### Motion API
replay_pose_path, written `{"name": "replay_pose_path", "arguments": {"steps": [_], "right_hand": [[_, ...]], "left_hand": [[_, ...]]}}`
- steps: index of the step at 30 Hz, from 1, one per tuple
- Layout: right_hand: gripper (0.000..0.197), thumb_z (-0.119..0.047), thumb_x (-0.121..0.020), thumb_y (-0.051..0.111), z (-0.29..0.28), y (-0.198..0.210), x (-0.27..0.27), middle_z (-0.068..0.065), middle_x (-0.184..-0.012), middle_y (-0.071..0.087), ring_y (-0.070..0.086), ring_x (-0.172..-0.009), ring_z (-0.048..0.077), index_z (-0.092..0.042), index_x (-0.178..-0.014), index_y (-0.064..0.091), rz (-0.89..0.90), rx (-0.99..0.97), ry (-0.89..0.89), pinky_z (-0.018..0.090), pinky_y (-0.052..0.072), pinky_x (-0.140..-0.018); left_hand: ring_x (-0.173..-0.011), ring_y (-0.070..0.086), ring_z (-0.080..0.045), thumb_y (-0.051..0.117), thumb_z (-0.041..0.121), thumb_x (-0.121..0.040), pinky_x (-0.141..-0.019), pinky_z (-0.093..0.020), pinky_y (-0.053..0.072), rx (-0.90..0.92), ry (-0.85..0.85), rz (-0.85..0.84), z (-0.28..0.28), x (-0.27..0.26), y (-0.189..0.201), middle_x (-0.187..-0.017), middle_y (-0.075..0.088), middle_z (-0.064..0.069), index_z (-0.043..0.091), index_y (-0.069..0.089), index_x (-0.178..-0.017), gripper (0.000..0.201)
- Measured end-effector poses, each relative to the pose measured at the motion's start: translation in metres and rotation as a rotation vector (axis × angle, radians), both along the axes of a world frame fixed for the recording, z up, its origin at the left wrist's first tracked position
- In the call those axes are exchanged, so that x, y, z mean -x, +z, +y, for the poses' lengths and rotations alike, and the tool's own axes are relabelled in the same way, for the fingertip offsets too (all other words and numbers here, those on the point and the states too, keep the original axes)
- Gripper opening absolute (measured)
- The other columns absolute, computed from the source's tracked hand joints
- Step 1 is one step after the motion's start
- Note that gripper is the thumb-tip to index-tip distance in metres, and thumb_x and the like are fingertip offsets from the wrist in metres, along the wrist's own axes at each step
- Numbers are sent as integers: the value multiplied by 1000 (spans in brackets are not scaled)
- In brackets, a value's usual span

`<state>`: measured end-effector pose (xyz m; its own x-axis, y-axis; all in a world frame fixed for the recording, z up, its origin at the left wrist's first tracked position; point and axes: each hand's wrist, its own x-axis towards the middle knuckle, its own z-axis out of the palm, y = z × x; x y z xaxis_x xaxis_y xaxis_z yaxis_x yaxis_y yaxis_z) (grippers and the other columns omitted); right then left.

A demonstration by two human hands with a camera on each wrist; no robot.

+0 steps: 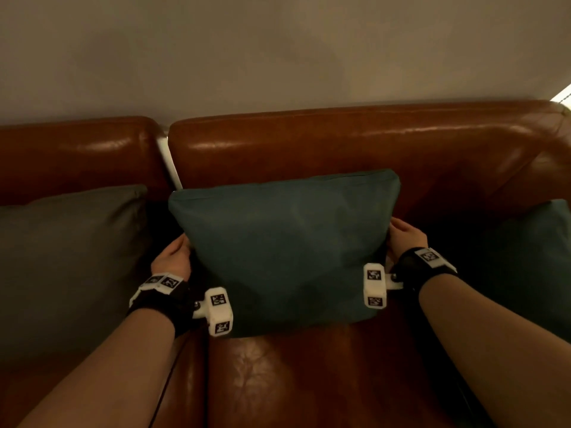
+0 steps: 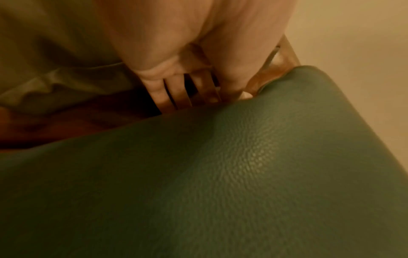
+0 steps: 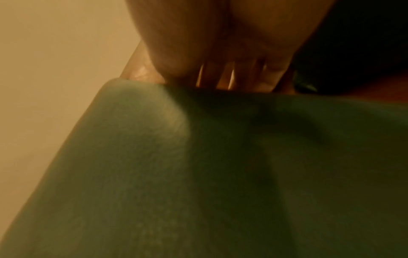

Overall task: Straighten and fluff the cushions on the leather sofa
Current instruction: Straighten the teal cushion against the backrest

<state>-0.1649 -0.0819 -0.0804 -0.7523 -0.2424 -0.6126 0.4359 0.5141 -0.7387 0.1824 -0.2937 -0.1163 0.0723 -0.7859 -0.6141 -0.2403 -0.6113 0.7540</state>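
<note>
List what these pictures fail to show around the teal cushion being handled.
- Head view: left hand and right hand fingertips, hidden behind the teal cushion.
- Head view: second teal cushion, cut off by the right edge.
- Right wrist view: fingers, blurred and dim.
- All views: the cushion's back.

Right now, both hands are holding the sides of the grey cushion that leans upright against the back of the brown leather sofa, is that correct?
Not quite: the left hand and right hand hold the teal cushion in the middle, as the head view shows. The grey cushion sits untouched to its left. The rest holds: it leans upright against the brown leather sofa.
</note>
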Motion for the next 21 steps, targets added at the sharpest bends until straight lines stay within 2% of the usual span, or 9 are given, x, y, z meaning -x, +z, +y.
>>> {"name": "replay_pose_path", "arguments": {"steps": [2, 5, 10, 13, 16, 18, 19, 21], "right_hand": [[29, -31, -90, 67, -4, -1, 5, 1, -113, 71, 65, -105, 26, -25, -118, 69, 59, -58, -13, 45, 52, -97], [28, -37, -86, 72, -5, 2, 14, -1, -109, 72, 67, -103, 25, -28, -112, 72, 86, -60, -154, 45, 52, -96], [30, -31, -89, 70, -5, 3, 15, 0, -107, 70, 65, -100, 21, -22, -117, 70, 116, -23, -164, 37, 53, -93], [31, -37, -94, 62, 3, 2, 7, 2, -110, 70, 65, -100, 22, -22, -120, 68, 106, -30, -121, 39, 53, -91], [34, -32, -99, 55, 16, -11, 0, 5, -126, 66, 64, -110, 25, -24, -132, 60, -23, 31, -101, 43, 53, -94], [34, -27, -98, 56, 18, -19, -7, 2, -123, 65, 62, -109, 23, -20, -132, 60, -67, 35, -25, 37, 54, -84], [33, -26, -97, 58, 16, -21, -9, 1, -121, 65, 61, -110, 22, -19, -129, 62, -56, 1, -1, 38, 55, -85], [31, -31, -93, 64, 15, -25, -8, 1, -120, 67, 62, -112, 26, -23, -123, 67, 18, -93, -35, 44, 52, -96]], "left_hand": [[-112, 60, -18, 66, 32, -90, -103, -38, 45, 0, 48, 20, -3, 0, -2, -119, 67, 5, 27, 67, -122, 32], [-103, 62, -21, 65, 36, -91, -92, -38, 50, -34, 140, 50, -9, -3, 0, -117, 68, 0, 28, 67, -121, 31], [-105, 61, -22, 64, 35, -92, -90, -44, 51, -31, 164, 77, -12, 1, 7, -114, 67, -1, 28, 67, -122, 31], [-106, 56, -22, 58, 35, -96, -93, -46, 48, -43, 150, 66, -7, 0, 2, -115, 61, 1, 27, 63, -126, 32], [-115, 54, -22, 46, 34, -98, -103, -45, 43, -38, 26, 33, 4, -8, -15, -123, 60, 4, 36, 60, -127, 32], [-119, 57, -22, 51, 35, -92, -108, -45, 41, -22, -32, 16, 7, -16, -39, -123, 65, 6, 38, 64, -122, 33], [-118, 58, -21, 54, 33, -91, -108, -45, 42, -21, -24, 0, 8, -17, -45, -121, 67, 6, 36, 67, -119, 31], [-114, 60, -18, 59, 30, -92, -107, -42, 44, -24, 37, -15, 9, -13, -40, -116, 69, 7, 32, 69, -118, 28]]}}
